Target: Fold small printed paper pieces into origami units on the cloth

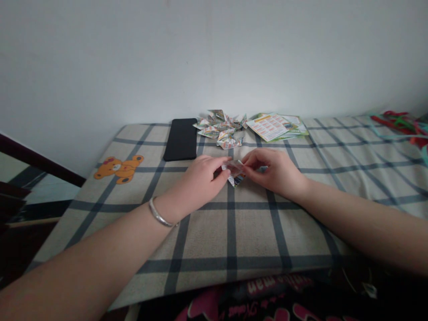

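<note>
Between my two hands is a small folded piece of printed paper point(236, 178), its lower corner pointing toward me. My left hand point(209, 176), with a silver bangle at the wrist, grips the paper's left side between thumb and fingers. On the other side, my right hand point(269, 169) pinches the right edge with thumb and forefinger. Just beyond my hands lie several folded paper pieces point(222, 126) in a cluster, made of similar printed paper. Part of the held paper is covered by my fingers.
A black phone point(181, 139) lies left of the folded pieces. Flat printed sheets point(272, 126) are stacked to their right. An orange bear picture point(119, 169) is at the left on the checked tablecloth point(207, 240). Red and green strips point(399, 122) sit far right. A wall stands behind.
</note>
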Available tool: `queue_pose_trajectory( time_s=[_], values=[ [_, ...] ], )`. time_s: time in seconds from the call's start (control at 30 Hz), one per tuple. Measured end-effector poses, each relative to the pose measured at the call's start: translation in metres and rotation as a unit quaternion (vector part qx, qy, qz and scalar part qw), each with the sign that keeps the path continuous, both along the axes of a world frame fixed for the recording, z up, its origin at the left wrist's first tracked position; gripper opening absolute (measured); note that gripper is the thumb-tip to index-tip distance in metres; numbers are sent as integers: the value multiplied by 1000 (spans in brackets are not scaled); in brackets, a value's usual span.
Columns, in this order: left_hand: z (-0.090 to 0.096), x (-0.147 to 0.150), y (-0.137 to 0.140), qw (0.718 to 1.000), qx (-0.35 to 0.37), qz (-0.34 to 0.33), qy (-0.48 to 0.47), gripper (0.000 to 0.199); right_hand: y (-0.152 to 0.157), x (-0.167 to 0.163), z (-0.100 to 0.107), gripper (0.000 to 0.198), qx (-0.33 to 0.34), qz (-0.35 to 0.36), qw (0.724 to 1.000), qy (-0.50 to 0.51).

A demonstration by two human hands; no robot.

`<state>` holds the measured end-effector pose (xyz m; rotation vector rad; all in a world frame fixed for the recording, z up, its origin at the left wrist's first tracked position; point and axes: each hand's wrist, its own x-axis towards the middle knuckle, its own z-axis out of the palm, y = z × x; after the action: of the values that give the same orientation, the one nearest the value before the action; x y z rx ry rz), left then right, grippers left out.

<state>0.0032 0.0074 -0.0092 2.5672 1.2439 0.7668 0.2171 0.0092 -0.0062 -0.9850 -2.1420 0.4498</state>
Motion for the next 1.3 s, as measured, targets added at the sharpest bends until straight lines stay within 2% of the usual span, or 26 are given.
queue_pose_trajectory(
  time_s=[0.27,0.4,0.53,0.67,0.93,1.1,1.3],
  values=[
    [-8,3,1,999,-8,29,-32,34,2,-2,-3,6,35,8,999,-12],
    [-10,3,5,998,-23,5,-53,27,1,-4,-4,6,35,9,999,-16],
    [-10,4,4,999,-20,10,-47,27,2,-5,-3,9,39,4,999,-8],
    [-8,5,1,999,-14,24,-33,30,1,-6,-1,9,35,27,999,-5],
    [-5,6,1,1000,13,-13,9,13,0,-5,0,10,28,14,999,8],
    [-2,3,4,999,-5,-36,26,16,0,-3,0,9,32,18,999,-18],
    [-5,0,8,998,16,-54,30,26,-1,-2,0,8,38,9,999,-31]
  ],
)
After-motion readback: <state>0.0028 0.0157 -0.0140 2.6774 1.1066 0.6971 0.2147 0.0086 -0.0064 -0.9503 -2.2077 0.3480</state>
